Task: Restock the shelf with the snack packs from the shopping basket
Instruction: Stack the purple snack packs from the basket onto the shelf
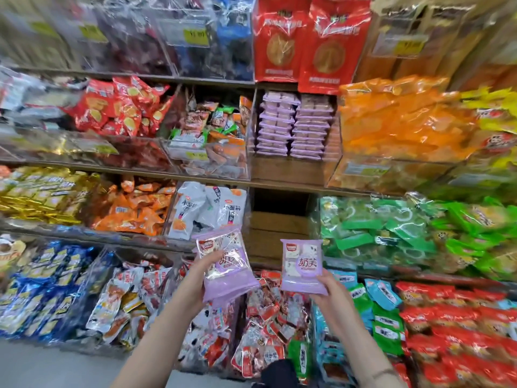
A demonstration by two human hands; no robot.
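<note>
My left hand (205, 271) grips a lilac snack pack (228, 264), tilted, with its thumb across the front. My right hand (328, 289) pinches a second lilac snack pack (303, 266) by its lower edge and holds it upright. Both packs are raised in front of an open wooden shelf compartment (279, 219) in the middle. On the shelf above, two neat stacks of the same lilac packs (293, 127) fill a clear bin. The shopping basket is not in view.
Clear bins of snacks crowd every shelf: white packs (207, 211) left of the open compartment, green packs (377, 233) to its right, orange bags (397, 119) above right, red bags (307, 40) on top. Mixed packs (265, 317) lie in the bins below my hands.
</note>
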